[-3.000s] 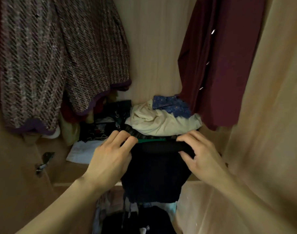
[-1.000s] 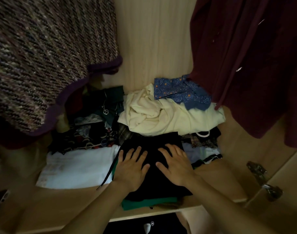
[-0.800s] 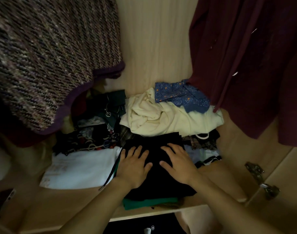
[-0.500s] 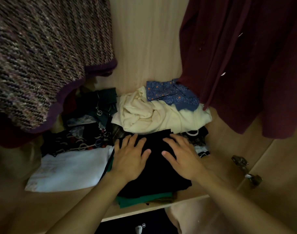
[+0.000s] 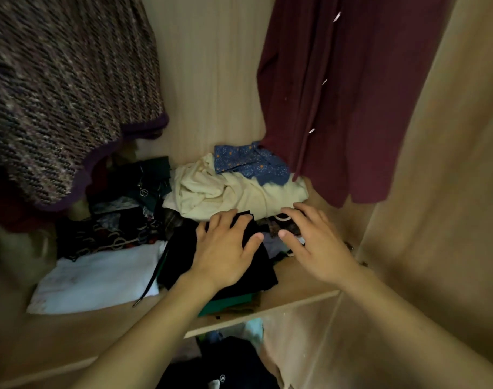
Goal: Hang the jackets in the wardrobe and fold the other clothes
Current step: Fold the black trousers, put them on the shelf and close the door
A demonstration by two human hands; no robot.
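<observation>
Folded black garment (image 5: 183, 254) on shelf (image 5: 295, 287), long axis front-to-back; left hand (image 5: 225, 248) flat on top, fingers straight; right hand (image 5: 315, 245) just beside, open, empty.

Black garment (image 5: 180, 254): folded, flat on wardrobe shelf (image 5: 301, 290) near front edge, atop a green folded piece (image 5: 225, 304). Tweed jacket (image 5: 65, 88): hanging, upper left. Maroon jacket (image 5: 352, 94): hanging, upper right. Cream garment (image 5: 225, 195): crumpled behind the black 1, blue patterned cloth (image 5: 248, 161) on top.
</observation>
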